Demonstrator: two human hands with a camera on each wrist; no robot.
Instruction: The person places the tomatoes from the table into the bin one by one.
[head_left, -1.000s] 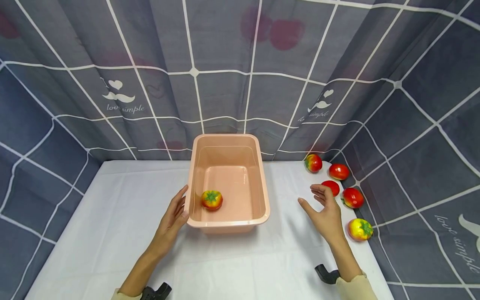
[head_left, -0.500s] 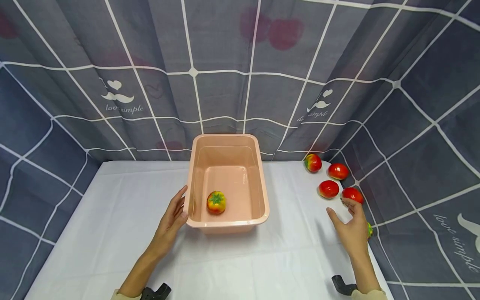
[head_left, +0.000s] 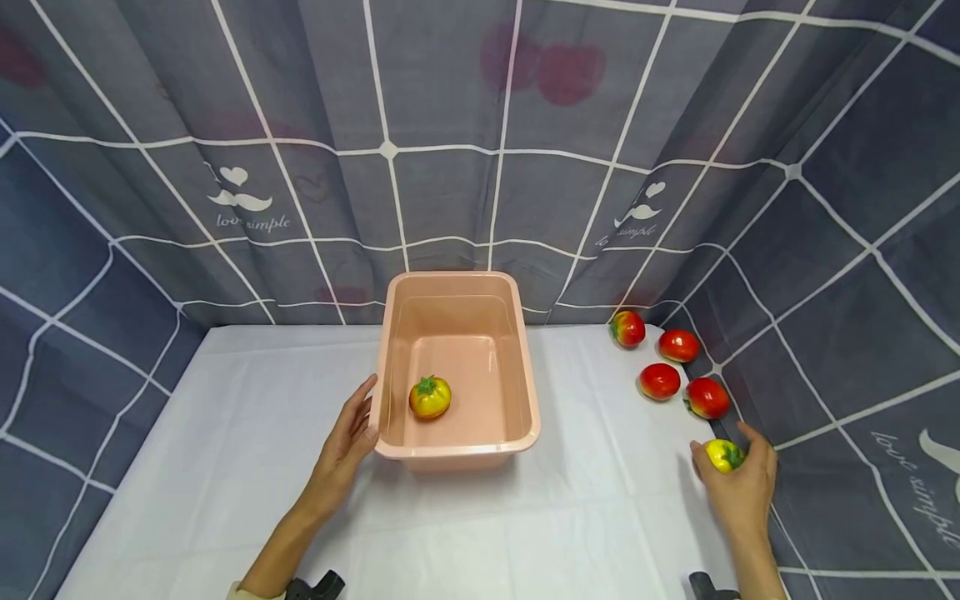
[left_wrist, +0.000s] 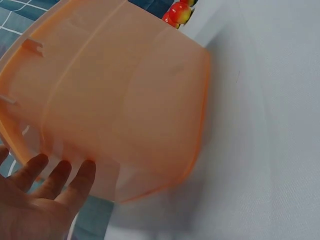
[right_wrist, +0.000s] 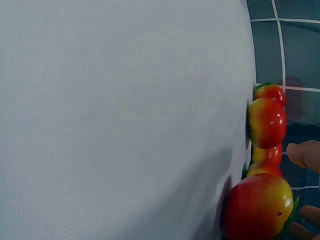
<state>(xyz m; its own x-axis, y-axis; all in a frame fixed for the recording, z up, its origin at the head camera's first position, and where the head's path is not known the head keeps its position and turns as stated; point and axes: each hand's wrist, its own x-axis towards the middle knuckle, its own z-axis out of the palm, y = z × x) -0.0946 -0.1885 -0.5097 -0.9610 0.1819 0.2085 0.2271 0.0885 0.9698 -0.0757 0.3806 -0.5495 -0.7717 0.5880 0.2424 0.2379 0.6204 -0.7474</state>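
Observation:
A peach-coloured plastic basin [head_left: 468, 362] stands mid-table, with one yellow-red tomato [head_left: 430, 400] lying inside. My left hand [head_left: 341, 454] rests against the basin's left side; in the left wrist view its straight fingers [left_wrist: 79, 186] meet the outer wall. At the table's right edge my right hand [head_left: 742, 487] spreads thumb and fingers around a yellow-green-topped tomato [head_left: 722, 454]. The right wrist view shows this near tomato [right_wrist: 257, 207] with a gap between it and the thumb [right_wrist: 304, 154].
Several red tomatoes [head_left: 707, 397] lie along the back right of the white-covered table [head_left: 247, 400]. A grey checked curtain [head_left: 442, 200] closes in the back and both sides. A black wrist mount [head_left: 318, 586] sits on the left forearm.
My right hand has moved right and toward me, past the red tomatoes to the yellow one. The tomato in the basin has rolled and turned slightly. My left hand has stayed put.

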